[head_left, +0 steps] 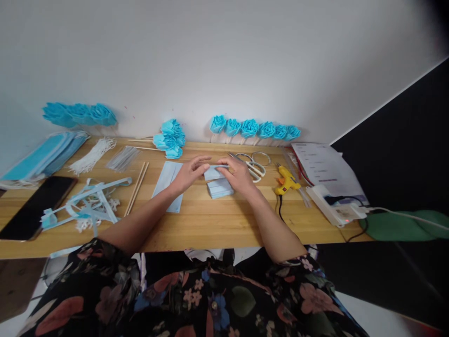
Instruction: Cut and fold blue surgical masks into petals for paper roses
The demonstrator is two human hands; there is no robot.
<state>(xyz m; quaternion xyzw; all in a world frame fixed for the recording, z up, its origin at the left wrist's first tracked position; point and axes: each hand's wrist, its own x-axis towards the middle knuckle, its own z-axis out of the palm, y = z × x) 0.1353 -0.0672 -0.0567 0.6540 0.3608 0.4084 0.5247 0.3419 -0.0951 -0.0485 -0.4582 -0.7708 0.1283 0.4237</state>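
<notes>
My right hand pinches a small light-blue piece of mask fabric between thumb and fingers. Beside its left edge is my left hand, fingers curved and apart; it seems to hold nothing, and I cannot tell whether a fingertip touches the piece. Just below lies a small stack of similar cut fabric pieces. A larger flat light-blue sheet is partly hidden under my left wrist. White-handled scissors rest behind my right hand, their blades partly covered by it.
Blue fabric flowers line the wall. On the right are a yellow glue gun, a power strip and papers. Leftward lie wooden sticks, fabric scraps, a phone, wires and face masks.
</notes>
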